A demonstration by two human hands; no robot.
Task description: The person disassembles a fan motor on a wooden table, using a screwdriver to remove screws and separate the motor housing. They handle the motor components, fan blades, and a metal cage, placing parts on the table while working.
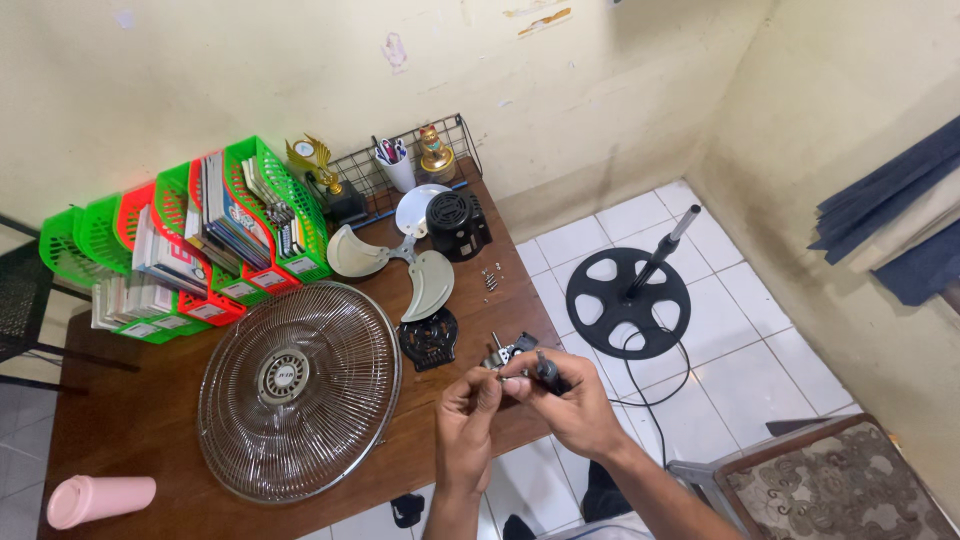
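Observation:
My left hand (466,412) pinches a small metal fan motor part (505,352) over the front edge of the wooden table (130,420). My right hand (572,400) grips a dark-handled screwdriver (547,372) with its tip against that part. A round wire fan grille (298,388) lies flat to the left of my hands. A grey three-blade fan propeller (400,262) and a black motor cover (458,222) lie further back. A small black round plate (429,339) sits just beyond my left hand. Loose screws (490,279) lie by the table's right edge.
Green and red file trays (190,240) with books line the back left. A wire rack (405,165) holds a trophy, a pen cup and a figurine. A pink tumbler (98,499) lies front left. The black fan stand base (628,300) rests on the tiled floor. A patterned chair (840,490) stands at lower right.

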